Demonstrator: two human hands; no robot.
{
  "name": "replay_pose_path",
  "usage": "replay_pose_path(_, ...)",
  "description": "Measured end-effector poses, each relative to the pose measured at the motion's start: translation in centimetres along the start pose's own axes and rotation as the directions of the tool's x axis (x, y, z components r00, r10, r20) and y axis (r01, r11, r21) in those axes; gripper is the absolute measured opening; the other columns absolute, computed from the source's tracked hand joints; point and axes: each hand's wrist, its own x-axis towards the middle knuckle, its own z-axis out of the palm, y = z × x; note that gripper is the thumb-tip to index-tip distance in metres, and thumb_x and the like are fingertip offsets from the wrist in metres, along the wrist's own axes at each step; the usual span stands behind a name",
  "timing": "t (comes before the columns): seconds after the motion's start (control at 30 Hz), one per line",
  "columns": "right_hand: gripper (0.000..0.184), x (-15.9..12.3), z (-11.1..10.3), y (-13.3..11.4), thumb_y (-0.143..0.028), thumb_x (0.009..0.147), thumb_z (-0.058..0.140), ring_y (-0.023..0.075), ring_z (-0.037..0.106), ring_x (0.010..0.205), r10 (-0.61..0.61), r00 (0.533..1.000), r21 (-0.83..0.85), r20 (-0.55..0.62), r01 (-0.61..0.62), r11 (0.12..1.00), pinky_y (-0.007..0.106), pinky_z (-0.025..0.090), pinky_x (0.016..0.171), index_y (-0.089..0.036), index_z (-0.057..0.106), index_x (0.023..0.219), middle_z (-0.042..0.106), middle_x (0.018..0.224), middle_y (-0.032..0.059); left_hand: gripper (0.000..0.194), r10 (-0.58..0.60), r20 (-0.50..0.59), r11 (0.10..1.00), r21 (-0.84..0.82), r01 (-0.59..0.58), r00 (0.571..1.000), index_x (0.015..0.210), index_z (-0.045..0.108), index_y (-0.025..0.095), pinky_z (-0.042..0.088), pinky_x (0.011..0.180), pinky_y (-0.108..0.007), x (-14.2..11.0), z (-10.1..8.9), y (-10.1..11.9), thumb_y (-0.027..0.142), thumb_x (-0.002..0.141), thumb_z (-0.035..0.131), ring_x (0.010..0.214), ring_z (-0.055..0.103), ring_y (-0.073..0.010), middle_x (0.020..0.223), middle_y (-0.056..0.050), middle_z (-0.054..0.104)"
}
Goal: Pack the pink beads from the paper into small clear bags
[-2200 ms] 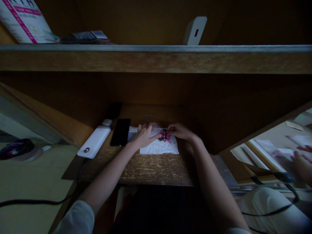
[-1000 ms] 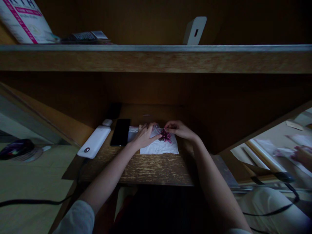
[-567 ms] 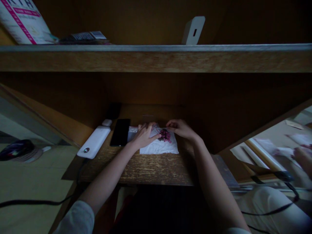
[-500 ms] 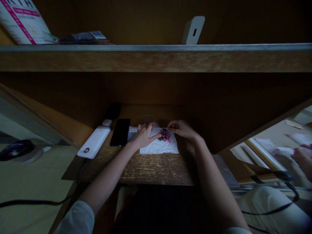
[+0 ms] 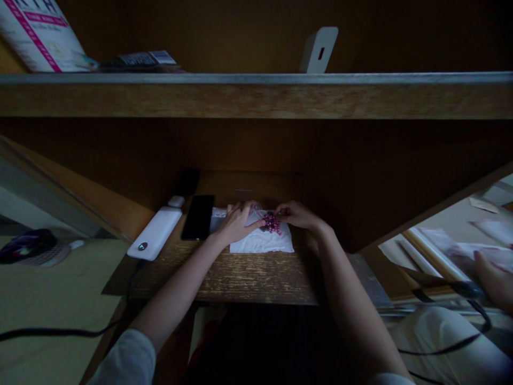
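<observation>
My left hand (image 5: 237,224) is pressing on a crinkly clear plastic bag (image 5: 256,215), its fingers (image 5: 245,212) spread and gently curved, not closed. My right hand (image 5: 297,215) is coming in from the other side, its fingers (image 5: 282,212) pinching the thin plastic just beside a knobbly cluster of glossy pink beads (image 5: 272,224). The beads are sitting at the right end of the bag, between my hands.

A soft, creased white cloth (image 5: 260,244) is lying under the bag, and the rough-grained wooden counter (image 5: 240,280) is stretching out beneath them both. Just left of the bag, a slim black smartphone (image 5: 197,217) is lying flat, and farther left of the bag sits a smooth, round-cornered white power bank (image 5: 154,233). Well above the bag, a metal-edged wooden shelf (image 5: 256,95) is running across, carrying a tilted white box (image 5: 318,49) and a leaning book (image 5: 40,36). Far to the right of the bag, another person's hand (image 5: 494,280) is working over white paper (image 5: 481,254).
</observation>
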Motion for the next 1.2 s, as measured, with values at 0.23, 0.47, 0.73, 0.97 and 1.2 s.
replay_pose_path(0.23,0.015,0.1,0.0,0.3,-0.019,0.073,0.056,0.0144,0.06,0.07,-0.017,1.0,0.006,0.015,0.017,1.0,0.023,0.042,0.064,-0.017,0.068,0.082,0.068,0.081,0.0041,0.055,0.002,-0.002,1.0,0.001,-0.002,1.0,0.125,0.035,0.019,0.033,0.094,-0.05,0.0,0.0,0.0,0.056,0.084,0.04,0.111,0.05,-0.0291,0.121,-0.011,0.054)
replay_pose_path(0.47,0.014,0.1,0.0,0.1,-0.019,0.072,0.055,0.0137,0.058,0.068,-0.001,1.0,0.001,0.009,0.001,1.0,0.022,0.041,0.062,-0.016,0.067,0.079,0.067,0.076,0.0034,0.057,-0.011,0.004,1.0,0.009,0.011,1.0,0.126,0.035,0.018,0.032,0.095,-0.05,0.0,0.0,0.0,0.057,0.084,0.04,0.112,0.049,-0.0298,0.123,-0.012,0.053)
replay_pose_path(0.73,0.013,-0.1,-0.2,-0.2,-0.022,0.073,0.056,0.0133,0.057,0.067,-0.022,0.999,0.068,-0.027,0.024,0.997,0.023,0.042,0.062,-0.016,0.066,0.08,0.066,0.076,0.004,0.055,-0.014,0.014,1.0,-0.013,0.014,1.0,0.126,0.035,0.019,0.03,0.096,-0.051,0.1,-0.1,0.1,0.055,0.084,0.041,0.113,0.048,-0.0289,0.124,-0.012,0.052)
replay_pose_path(0.97,0.019,-0.3,-0.3,-2.4,-0.031,0.076,0.057,0.0134,0.057,0.068,-0.021,0.997,0.263,-0.076,0.04,0.964,0.025,0.044,0.064,-0.015,0.064,0.083,0.064,0.078,0.0046,0.056,-0.006,0.02,1.0,-0.016,0.006,1.0,0.127,0.035,0.018,0.03,0.096,-0.051,0.0,-0.1,0.2,0.055,0.085,0.04,0.115,0.048,-0.0292,0.123,-0.013,0.052)
replay_pose_path(1.2,0.026,0.1,0.7,-4.2,-0.039,0.077,0.058,0.0149,0.058,0.075,-0.117,0.983,0.369,-0.144,0.163,0.915,0.027,0.045,0.07,-0.016,0.063,0.087,0.065,0.084,0.0053,0.054,-0.005,0.008,1.0,-0.02,0.005,1.0,0.125,0.036,0.019,0.033,0.095,-0.048,0.0,-0.1,0.1,0.055,0.084,0.042,0.113,0.05,-0.0278,0.122,-0.011,0.054)
